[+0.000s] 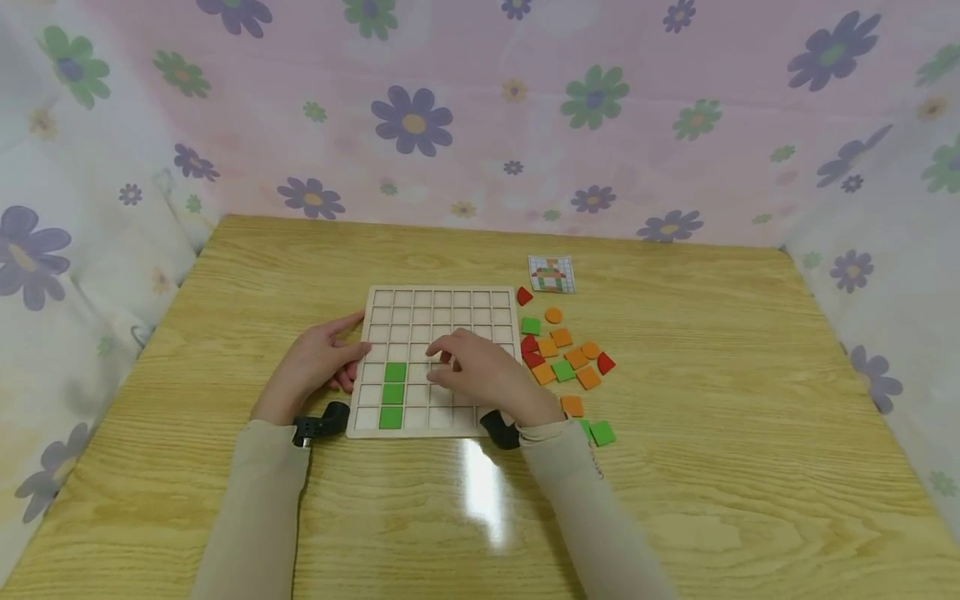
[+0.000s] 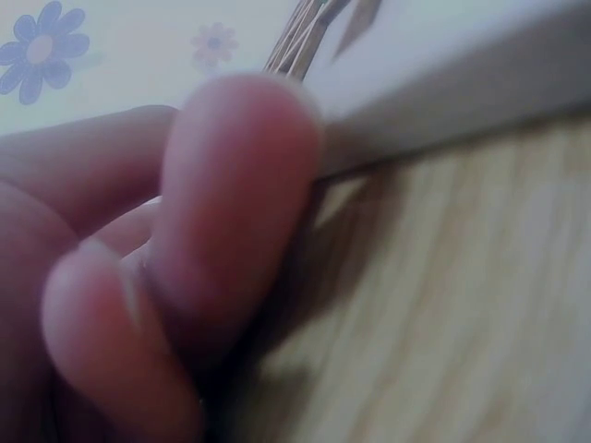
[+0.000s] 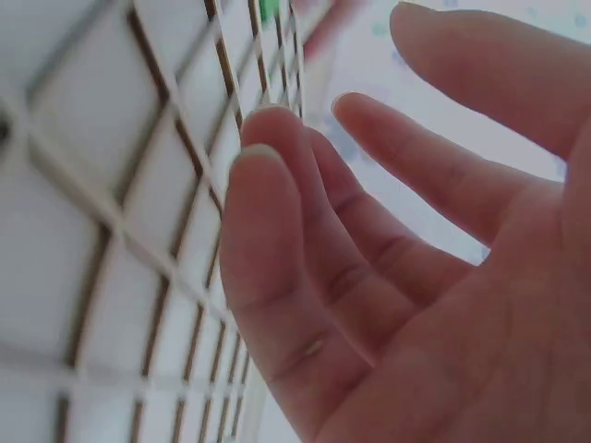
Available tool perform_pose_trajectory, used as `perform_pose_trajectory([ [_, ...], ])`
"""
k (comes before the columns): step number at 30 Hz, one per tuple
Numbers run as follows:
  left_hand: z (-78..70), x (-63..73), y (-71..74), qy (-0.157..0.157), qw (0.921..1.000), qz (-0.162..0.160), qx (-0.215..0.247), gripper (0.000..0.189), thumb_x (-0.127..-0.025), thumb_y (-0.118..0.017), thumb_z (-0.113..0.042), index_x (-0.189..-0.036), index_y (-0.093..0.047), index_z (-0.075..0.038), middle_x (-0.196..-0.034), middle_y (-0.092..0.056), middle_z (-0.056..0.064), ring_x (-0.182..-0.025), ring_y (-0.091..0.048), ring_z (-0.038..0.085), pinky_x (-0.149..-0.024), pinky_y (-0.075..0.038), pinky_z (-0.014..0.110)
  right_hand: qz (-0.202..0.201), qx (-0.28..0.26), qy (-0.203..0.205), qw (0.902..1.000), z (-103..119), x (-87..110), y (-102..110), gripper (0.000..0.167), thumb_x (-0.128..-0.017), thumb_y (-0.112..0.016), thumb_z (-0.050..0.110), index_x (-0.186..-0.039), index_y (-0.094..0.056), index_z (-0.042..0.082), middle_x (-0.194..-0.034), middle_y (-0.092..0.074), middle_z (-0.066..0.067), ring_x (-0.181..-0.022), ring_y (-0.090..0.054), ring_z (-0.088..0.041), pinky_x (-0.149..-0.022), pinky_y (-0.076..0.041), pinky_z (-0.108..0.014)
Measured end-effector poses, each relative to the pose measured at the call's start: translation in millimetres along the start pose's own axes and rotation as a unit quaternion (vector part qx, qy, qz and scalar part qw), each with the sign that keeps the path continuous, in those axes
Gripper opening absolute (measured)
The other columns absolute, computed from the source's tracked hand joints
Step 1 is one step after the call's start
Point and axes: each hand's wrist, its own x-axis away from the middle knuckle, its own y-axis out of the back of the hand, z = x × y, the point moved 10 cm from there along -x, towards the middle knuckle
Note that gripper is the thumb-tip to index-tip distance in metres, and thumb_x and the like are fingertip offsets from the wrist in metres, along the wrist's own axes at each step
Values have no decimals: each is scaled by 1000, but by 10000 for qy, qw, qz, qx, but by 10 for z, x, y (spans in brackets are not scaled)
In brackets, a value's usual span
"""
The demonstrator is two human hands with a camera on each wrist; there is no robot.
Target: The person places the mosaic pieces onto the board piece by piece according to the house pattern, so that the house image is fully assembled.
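Note:
A pale wooden grid board (image 1: 382, 317) lies on the table with three green square tiles (image 1: 393, 394) stacked in a column of its lower left cells. My left hand (image 1: 318, 358) rests beside the board's left side, index finger and thumb touching its edge. The left wrist view shows a blurred fingertip (image 2: 240, 175) against the board's side wall (image 2: 443, 92). Above the middle of the board hovers my right hand (image 1: 480, 371), fingers loosely bent. In the right wrist view, nothing shows between its thumb and fingers (image 3: 263, 221), which are close to the grid.
Orange, green and red tiles (image 1: 588, 377) lie scattered right of the board, some partly behind my right wrist. A small picture card (image 1: 552, 274) with a coloured grid pattern sits beyond the board's upper right corner. Flowered cloth (image 1: 465, 125) surrounds the wooden table (image 1: 712, 375).

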Motion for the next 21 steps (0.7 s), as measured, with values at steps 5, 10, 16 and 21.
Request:
perform_pose_trajectory([
  [5,-12,-3,7,-103,9999,1,-9,65,-84,-60,-37,-140,-29,-28,-62,-58,15,-50,-58,27,-46,-47,32,-174,-160,-297,9993,-187,58,163,33,-87,-57,34,-115,-58,18,-95,-54,8,-82,-50,-9,-70,-43,-25],
  [10,-3,-2,17,-91,10000,-7,-17,64,-84,-60,-37,-140,-29,-28,-62,-58,15,-50,-58,27,-47,-47,33,-46,-238,-416,9988,-330,81,176,33,-87,-57,33,-116,-57,19,-93,-55,8,-81,-51,-9,-71,-43,-26],
  [16,13,5,26,-18,10000,-22,59,65,-84,-61,-38,-140,-29,-29,-62,-59,15,-51,-59,28,-47,-47,34,22,-364,-632,9973,-528,95,211,33,-88,-54,35,-118,-55,21,-95,-56,6,-83,-52,-12,-70,-44,-28],
  [21,-6,3,22,-8,10000,-32,34,64,-84,-60,-37,-140,-30,-30,-62,-59,15,-51,-59,28,-47,-48,34,-30,-727,-1006,9923,-715,184,296,31,-90,-52,35,-118,-54,23,-99,-55,4,-85,-52,-15,-69,-45,-30],
])
